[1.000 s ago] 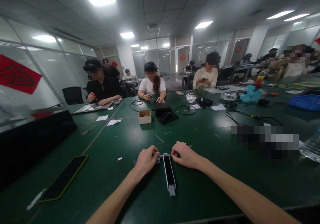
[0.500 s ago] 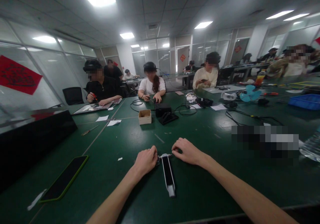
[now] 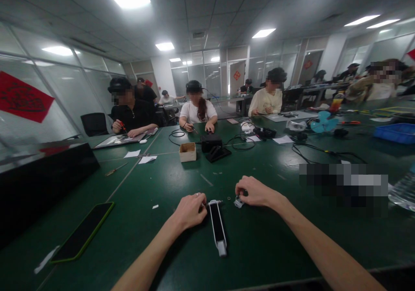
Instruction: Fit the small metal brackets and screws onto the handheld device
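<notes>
A narrow device with a white frame and a dark strip down its middle [image 3: 218,222] lies on the green table in front of me. A thin metal pin [image 3: 220,202] sticks out at its far end. My left hand [image 3: 192,209] rests at that end's left side, fingers curled; whatever they grip is hidden. To the right, my right hand [image 3: 254,190] is closed at the fingertips on a small pale part [image 3: 239,203], low over the table. Between the device and this hand lies a tiny ring [image 3: 228,198].
A phone with a green edge [image 3: 84,231] lies at left, beside a large black panel [image 3: 45,191]. Farther off are a small cardboard box [image 3: 188,153], a black box [image 3: 211,143], cables, a blue fan blade [image 3: 324,122] and a blue tray [image 3: 394,134]. Several people sit across the table.
My right hand has moved right, away from the device; the pale part and tiny ring now show near it. My left hand has shifted slightly right, and the clear piece beside it is out of sight.
</notes>
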{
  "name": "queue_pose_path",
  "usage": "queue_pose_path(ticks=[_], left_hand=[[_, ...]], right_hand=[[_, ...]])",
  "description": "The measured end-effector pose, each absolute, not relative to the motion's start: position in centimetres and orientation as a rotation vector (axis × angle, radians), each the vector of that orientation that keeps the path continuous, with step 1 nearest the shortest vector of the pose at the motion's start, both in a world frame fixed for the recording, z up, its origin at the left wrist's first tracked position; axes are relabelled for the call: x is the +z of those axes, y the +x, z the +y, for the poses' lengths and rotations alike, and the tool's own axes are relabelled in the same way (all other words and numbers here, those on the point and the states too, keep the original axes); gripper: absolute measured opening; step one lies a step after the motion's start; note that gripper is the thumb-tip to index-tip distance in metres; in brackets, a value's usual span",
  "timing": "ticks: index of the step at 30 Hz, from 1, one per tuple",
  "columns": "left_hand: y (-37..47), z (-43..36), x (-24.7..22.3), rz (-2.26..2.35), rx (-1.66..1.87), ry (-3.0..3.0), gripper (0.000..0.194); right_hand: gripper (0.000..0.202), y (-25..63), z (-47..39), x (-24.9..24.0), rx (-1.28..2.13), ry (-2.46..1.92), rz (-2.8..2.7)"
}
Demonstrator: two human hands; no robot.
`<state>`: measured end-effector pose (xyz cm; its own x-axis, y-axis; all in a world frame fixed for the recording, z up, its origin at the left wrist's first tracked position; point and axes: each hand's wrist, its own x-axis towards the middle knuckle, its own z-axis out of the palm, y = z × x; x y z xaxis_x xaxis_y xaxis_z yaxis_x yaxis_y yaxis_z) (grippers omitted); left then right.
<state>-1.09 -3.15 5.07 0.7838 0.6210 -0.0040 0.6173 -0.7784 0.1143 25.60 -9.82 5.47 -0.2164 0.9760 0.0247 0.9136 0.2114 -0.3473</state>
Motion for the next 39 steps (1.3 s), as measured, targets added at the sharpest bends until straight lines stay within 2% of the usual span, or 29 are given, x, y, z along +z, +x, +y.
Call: queue_pose_path(ticks=[15, 39], left_hand=[[-0.8, -3.0, 4.3, 0.946, 0.086, 2.912, 0.015], [-0.9, -2.9, 4.0, 0.933, 0.11, 2.935, 0.016]], right_hand=[[0.02, 22.7, -9.9, 4.8, 0.552, -1.564, -2.268], [0.019, 21.2, -9.9, 4.2, 0.502, -1.601, -2.192]])
